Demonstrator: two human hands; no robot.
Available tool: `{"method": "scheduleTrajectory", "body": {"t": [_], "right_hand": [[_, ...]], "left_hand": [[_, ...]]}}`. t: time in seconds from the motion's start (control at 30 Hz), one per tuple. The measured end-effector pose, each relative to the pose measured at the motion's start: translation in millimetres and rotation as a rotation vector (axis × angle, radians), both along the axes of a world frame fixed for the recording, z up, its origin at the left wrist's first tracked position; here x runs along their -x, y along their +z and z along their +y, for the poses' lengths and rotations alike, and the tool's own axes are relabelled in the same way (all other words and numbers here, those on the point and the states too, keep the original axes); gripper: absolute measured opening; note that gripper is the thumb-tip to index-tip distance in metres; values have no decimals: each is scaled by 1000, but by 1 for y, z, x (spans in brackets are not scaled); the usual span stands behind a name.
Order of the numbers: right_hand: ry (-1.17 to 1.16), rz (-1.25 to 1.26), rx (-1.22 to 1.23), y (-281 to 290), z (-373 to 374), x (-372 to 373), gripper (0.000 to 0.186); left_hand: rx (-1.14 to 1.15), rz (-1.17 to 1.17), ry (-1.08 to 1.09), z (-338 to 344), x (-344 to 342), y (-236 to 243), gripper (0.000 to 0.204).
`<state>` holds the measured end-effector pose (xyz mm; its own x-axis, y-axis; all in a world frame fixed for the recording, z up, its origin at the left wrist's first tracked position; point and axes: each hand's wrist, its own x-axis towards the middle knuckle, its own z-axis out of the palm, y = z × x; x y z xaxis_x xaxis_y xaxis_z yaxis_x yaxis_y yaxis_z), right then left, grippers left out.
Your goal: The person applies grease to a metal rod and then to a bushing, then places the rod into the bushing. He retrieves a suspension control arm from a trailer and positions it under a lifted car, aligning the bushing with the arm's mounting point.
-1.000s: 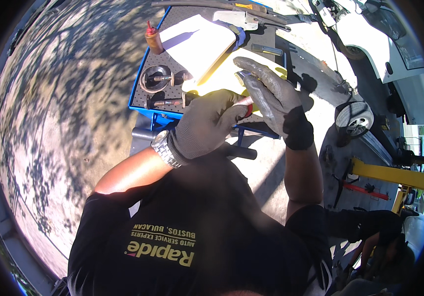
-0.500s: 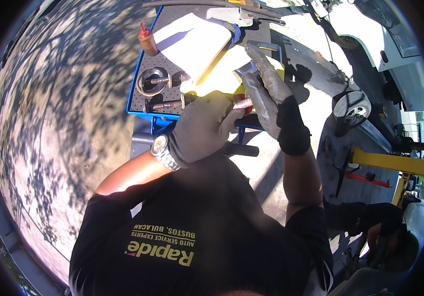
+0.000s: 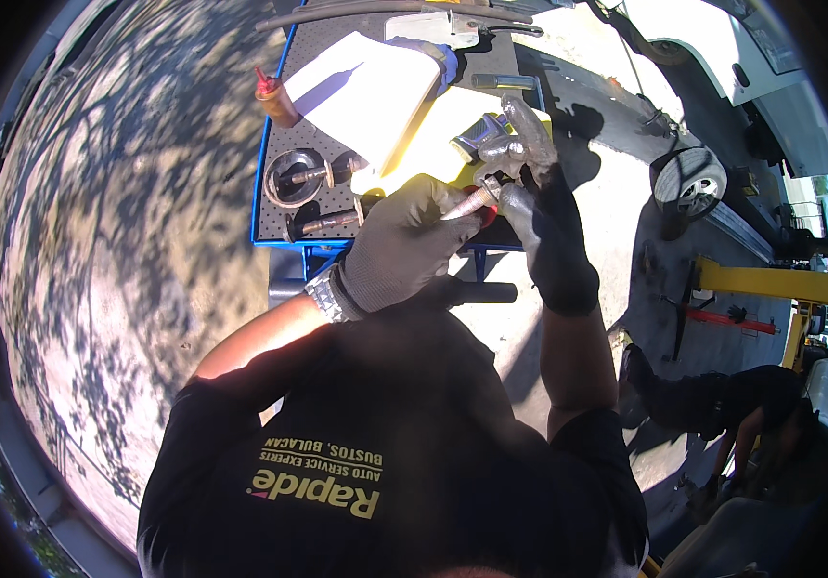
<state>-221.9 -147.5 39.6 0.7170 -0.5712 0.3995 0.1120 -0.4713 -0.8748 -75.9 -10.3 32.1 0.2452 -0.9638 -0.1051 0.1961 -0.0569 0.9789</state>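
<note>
Head view, and the left hand clasps a threaded rod, seemingly steadying its exposed end. The right hand curls there; whether it's pinching, can't tell.

Yellow lettering is standing on the front of a black shirt. It is running in three lines and is appearing upside down; the biggest line is lying lowest, with a small pink mark.
</note>
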Motion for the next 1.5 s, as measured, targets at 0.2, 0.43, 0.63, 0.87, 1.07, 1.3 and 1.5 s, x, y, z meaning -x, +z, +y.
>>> {"method": "scheduleTrajectory", "body": {"t": [0.2, 0.43, 0.63, 0.87, 1.07, 1.3, 1.5], "right_hand": [[-64, 115, 226, 8, -8, -6, 46], [-51, 211, 62, 9, 3, 8, 55], [-168, 230, 305, 12, 1, 12, 52], [-205, 276, 538, 1, 29, 14, 57], [-294, 507, 929, -18, 27, 16, 48], [-377, 419, 953, -6, 35, 21, 44], [-273, 437, 939, 1, 38, 6, 43]], "left_hand": [[376, -893, 196, -7, -6, -3, 17], [332, -1001, 72, -3, -29, -5, 23], [67, 172, -206, 4, -32, -4, 42], [-131, 362, -108, 23, -20, 32, 35], [-116, 440, 26, 29, -12, 45, 46], [87, 93, 113, 26, -18, 34, 63], [178, -4, 84, 27, -9, 30, 70]]}}
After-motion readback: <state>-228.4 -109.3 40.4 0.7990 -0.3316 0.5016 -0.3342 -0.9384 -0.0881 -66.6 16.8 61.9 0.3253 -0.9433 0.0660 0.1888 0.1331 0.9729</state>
